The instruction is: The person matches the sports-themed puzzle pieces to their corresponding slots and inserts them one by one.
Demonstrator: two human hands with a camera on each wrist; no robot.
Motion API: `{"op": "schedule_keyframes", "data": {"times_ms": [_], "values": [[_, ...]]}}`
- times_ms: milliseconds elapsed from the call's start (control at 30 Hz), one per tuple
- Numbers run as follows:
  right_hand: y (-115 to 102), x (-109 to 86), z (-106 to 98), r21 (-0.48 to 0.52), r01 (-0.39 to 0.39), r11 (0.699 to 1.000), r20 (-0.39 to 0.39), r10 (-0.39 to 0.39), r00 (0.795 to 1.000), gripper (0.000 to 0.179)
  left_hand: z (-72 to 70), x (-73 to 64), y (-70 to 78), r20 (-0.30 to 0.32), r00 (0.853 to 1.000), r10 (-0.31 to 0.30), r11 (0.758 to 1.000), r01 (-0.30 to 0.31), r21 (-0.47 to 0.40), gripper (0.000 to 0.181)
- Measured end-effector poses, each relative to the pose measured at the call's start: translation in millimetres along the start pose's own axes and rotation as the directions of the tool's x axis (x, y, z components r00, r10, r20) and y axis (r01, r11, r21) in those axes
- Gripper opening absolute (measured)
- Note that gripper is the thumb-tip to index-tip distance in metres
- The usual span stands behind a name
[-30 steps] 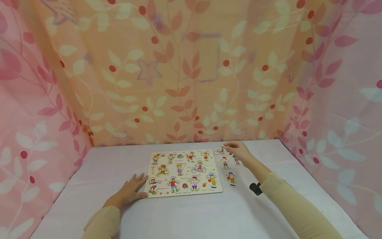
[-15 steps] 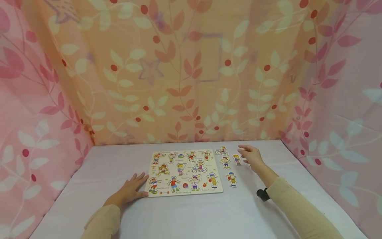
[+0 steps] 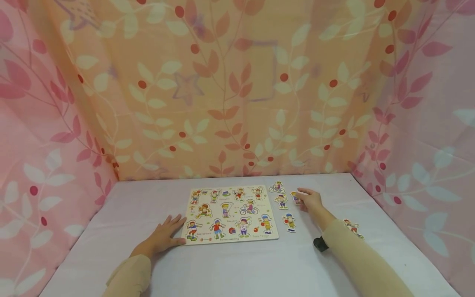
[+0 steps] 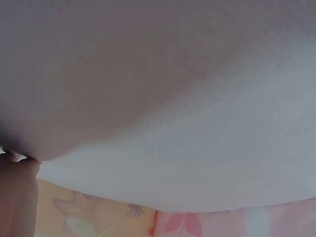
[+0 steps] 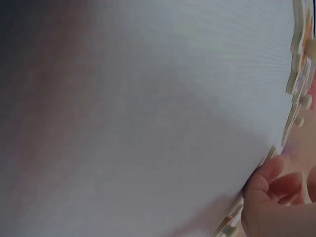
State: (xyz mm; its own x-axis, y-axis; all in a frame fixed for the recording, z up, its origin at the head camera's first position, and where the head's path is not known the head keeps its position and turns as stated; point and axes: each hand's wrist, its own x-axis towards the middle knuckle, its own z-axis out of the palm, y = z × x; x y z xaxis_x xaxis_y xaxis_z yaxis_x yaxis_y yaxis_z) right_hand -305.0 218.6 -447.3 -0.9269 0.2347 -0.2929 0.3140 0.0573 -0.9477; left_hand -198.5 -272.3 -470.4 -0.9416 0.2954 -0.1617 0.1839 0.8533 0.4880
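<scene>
A wooden puzzle board (image 3: 230, 239) printed with cartoon sports figures lies flat on the table. My left hand (image 3: 165, 235) rests at its left edge, fingers spread and thumb on the near corner. To the right of the board, my right hand (image 3: 311, 203) pinches a small figure-shaped puzzle piece (image 3: 295, 195), whose knob is hidden by the fingers. Beside it lie a cyclist piece (image 3: 276, 187), a purple-capped piece (image 3: 281, 201) and a blue-helmeted piece (image 3: 289, 223). In the right wrist view, the thumb and fingers (image 5: 274, 185) meet at the piece's edge.
Another figure piece (image 3: 353, 228) lies by the right sleeve, partly covered by it. A black wrist device (image 3: 320, 243) sits under the right cuff. Flowered curtains (image 3: 230, 103) enclose the white-covered table (image 3: 222, 272) at the back and sides.
My right hand has left the cyclist piece, shifted right, then come down onto the figure piece beside it. A piece by the right sleeve has come into sight. My left hand stays put.
</scene>
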Motion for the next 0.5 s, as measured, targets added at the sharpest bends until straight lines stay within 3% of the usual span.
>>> {"op": "schedule_keyframes", "data": {"times_ms": [500], "values": [[4, 15.0, 5, -0.136, -0.079, 0.988, -0.027, 0.075, 0.997, 0.045, -0.5, -0.3, 0.8, 0.005, 1.000, -0.015, 1.000, 0.015, -0.011, 0.089]]}}
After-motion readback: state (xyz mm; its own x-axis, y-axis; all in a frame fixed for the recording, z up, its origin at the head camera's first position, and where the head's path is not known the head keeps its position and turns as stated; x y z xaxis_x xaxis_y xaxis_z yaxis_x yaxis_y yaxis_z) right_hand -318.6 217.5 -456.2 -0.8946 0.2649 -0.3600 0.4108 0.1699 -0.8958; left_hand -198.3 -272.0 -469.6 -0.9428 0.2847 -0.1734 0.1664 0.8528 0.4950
